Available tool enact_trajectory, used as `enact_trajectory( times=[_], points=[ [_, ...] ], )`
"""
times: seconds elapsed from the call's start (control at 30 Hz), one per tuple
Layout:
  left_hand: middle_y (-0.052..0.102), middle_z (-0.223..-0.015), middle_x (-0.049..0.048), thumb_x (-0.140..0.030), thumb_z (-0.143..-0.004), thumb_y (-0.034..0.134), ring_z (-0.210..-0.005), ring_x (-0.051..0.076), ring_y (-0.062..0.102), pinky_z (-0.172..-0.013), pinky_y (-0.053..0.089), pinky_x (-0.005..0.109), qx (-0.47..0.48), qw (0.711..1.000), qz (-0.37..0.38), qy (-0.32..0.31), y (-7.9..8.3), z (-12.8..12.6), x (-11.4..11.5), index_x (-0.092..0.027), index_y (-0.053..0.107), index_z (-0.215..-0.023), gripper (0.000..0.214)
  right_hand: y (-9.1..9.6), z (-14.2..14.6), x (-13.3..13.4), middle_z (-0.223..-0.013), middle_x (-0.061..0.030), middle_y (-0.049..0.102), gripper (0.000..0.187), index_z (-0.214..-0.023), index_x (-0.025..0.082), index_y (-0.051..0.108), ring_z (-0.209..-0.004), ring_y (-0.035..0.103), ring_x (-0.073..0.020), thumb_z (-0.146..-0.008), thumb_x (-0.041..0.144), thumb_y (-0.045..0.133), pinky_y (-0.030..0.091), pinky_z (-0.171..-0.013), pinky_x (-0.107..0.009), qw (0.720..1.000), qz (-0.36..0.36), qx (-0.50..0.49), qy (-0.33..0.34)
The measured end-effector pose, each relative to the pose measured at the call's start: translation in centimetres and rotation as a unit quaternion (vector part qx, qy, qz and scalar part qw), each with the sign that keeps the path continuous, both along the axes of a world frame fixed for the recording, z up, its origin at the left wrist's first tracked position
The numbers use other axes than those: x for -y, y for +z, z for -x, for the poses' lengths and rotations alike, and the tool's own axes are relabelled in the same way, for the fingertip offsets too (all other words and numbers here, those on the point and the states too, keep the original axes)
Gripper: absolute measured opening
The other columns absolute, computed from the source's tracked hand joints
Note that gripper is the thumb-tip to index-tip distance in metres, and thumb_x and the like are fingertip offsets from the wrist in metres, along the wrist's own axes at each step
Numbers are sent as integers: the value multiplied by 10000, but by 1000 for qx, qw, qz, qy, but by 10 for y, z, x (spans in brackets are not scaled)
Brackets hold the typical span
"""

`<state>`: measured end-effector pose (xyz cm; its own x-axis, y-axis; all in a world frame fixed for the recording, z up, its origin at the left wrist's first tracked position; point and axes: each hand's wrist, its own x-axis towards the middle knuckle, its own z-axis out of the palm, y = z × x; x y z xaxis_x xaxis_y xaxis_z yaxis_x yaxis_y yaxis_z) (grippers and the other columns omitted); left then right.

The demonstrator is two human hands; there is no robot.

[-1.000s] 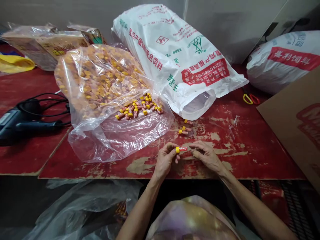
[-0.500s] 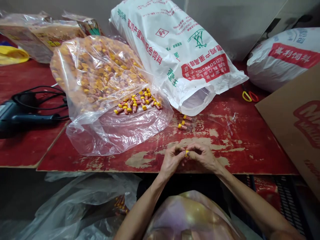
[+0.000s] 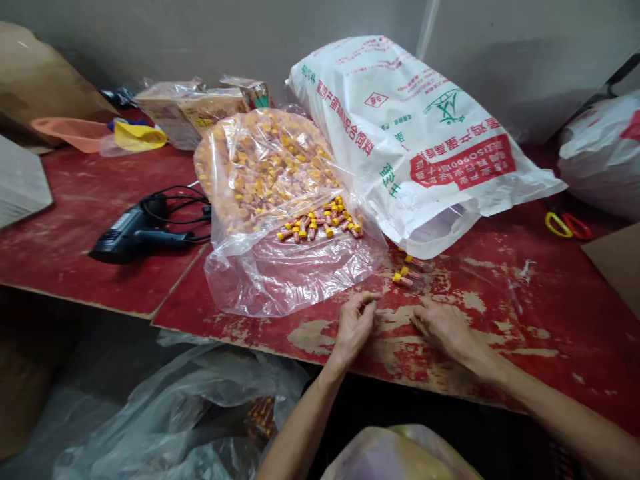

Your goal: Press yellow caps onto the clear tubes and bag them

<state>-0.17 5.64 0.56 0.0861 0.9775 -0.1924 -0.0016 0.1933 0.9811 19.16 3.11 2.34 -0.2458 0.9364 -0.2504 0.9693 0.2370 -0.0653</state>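
Head view: the left hand (image 3: pixel 354 325) rests on the worn red table (image 3: pixel 500 313) near its front edge, fingers curled loosely with thumb and forefinger close together, and whether anything is pinched between them I cannot tell; the right hand (image 3: pixel 443 327) lies just to its right, palm down, fingers bent and resting on the table, nothing visible in its grip; the two hands are near each other but apart; a little farther back, between and beyond them, a few loose yellow-capped pieces (image 3: pixel 407 271) lie on the bare table; left of these a clear plastic bag (image 3: pixel 280 220) spreads open toward the near edge, packed with many more such pieces, a small heap (image 3: pixel 320 223) of them lying at its mouth; behind and to the right a large white printed sack (image 3: pixel 425 140) leans with its open end near the loose pieces; to the far left a dark power tool (image 3: pixel 135 230) with coiled cord lies on the table; at the right edge sit scissors with yellow and red handles (image 3: pixel 567 225); crumpled clear plastic (image 3: pixel 175 413) hangs below the table's front edge.
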Motion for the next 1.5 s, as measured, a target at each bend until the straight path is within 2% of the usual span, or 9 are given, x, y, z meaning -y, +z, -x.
enact_trajectory(
  times=[0.27, 0.4, 0.53, 0.7, 0.83, 0.97, 1.1, 1.3, 1.5],
  points=[
    [659, -820, 86, -317, -832, 510, -781, 214, 611, -746, 459, 321, -368, 904, -146, 164, 3, 41, -129, -151, 618, -860, 200, -35, -1, -3, -755, -47, 560, 262, -784, 184, 587, -603, 522, -130, -944, 198, 381, 333, -509, -249, 977, -172, -116, 48],
    [634, -1032, 215, -385, -846, 505, -924, 327, 610, -773, 456, 405, -557, 808, -135, 137, -1, 39, -187, -95, 590, -1027, 352, -47, 0, -15, -888, -80, 581, 210, -953, 173, 581, -790, 569, -160, -956, 223, 377, 480, -678, -266, 926, -286, -238, 58],
    [643, -998, 211, -296, -864, 437, -897, 326, 618, -755, 458, 412, -591, 790, -125, 110, -4, 39, -206, -96, 608, -1000, 296, -50, 9, -25, -954, -99, 599, 188, -1038, 188, 586, -897, 569, -206, -929, 230, 438, 487, -783, -346, 910, -330, -242, 69],
    [641, -807, 97, -410, -839, 510, -760, 225, 606, -707, 473, 351, -428, 869, -164, 187, 7, 48, -167, -149, 604, -871, 279, -19, -24, -76, -1015, -131, 602, 256, -1028, 156, 605, -964, 549, -235, -946, 269, 390, 446, -866, -364, 896, -364, -236, -95],
    [585, -709, -6, -478, -719, 674, -550, 116, 543, -500, 435, 233, -157, 965, -88, 193, 18, 36, -100, -181, 549, -872, 357, 6, -44, -151, -1065, -152, 630, 266, -1038, 107, 626, -1045, 527, -278, -897, 261, 462, 405, -902, -374, 951, -210, -118, -192],
    [543, -618, -54, -391, -640, 768, -470, 71, 508, -444, 406, 181, 73, 990, 6, 120, 14, 13, -45, -179, 524, -805, 362, 15, -44, -190, -1025, -173, 654, 310, -1053, 84, 625, -1030, 553, -308, -761, 187, 608, 420, -832, -359, 971, -116, -84, -193],
    [558, -618, -52, -323, -575, 817, -499, 73, 531, -469, 447, 187, 189, 975, 80, 80, 6, -4, -18, -162, 561, -794, 374, 23, -53, -150, -973, -124, 659, 347, -1136, 113, 561, -859, 609, -227, -809, 229, 548, 445, -735, -310, 951, -150, -169, -212],
    [598, -733, -34, -277, -591, 813, -589, 82, 586, -553, 496, 205, 249, 962, 107, 18, 6, -27, 6, -159, 604, -834, 342, 21, -44, -27, -852, -17, 638, 266, -905, 189, 567, -687, 585, -134, -764, 399, 650, 458, -614, -249, 796, -60, -560, -223],
    [624, -743, -27, -262, -602, 808, -570, 77, 578, -575, 481, 203, 212, 974, 72, 18, 3, -36, 28, -163, 615, -834, 318, 14, -16, 13, -896, -25, 638, 260, -967, 191, 603, -782, 592, -149, -809, 397, 623, 468, -661, -247, 817, 20, -560, -139]
  ],
)
